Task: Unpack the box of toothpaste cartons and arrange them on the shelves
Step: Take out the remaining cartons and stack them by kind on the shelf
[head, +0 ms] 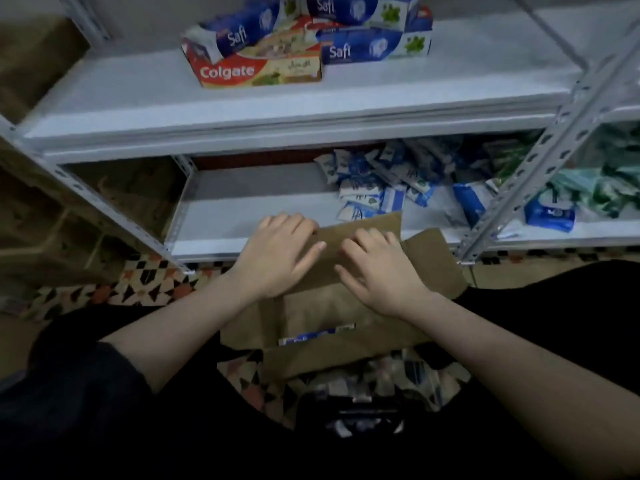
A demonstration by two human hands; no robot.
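1. Opening the brown cardboard box (346,306) looks like the step in hand: it sits on the patterned tiled floor (138,289) in front of the white metal shelving unit (277,109), against the lower shelf's front edge.
2. The left hand (277,254) lies on the far brown flap (363,233) with fingers curled over its edge, gripping it; the right hand (381,268) presses on the same flap with fingers bent, and I cannot tell whether it pinches the card.
3. Through the gap between flaps, one blue-and-white carton (317,336) shows inside; how many more lie under it is hidden.
4. Done so far, by my judgement: little. The upper shelf carries one red Colgate carton (259,69) and at least three blue Safi cartons (374,48), stacked loosely.
5. The lower shelf (242,202) holds a heap of small blue-and-white packets (374,188), too jumbled to count.
6. Left to do: fold the flaps clear, lift the cartons out, and line them up on the shelves.
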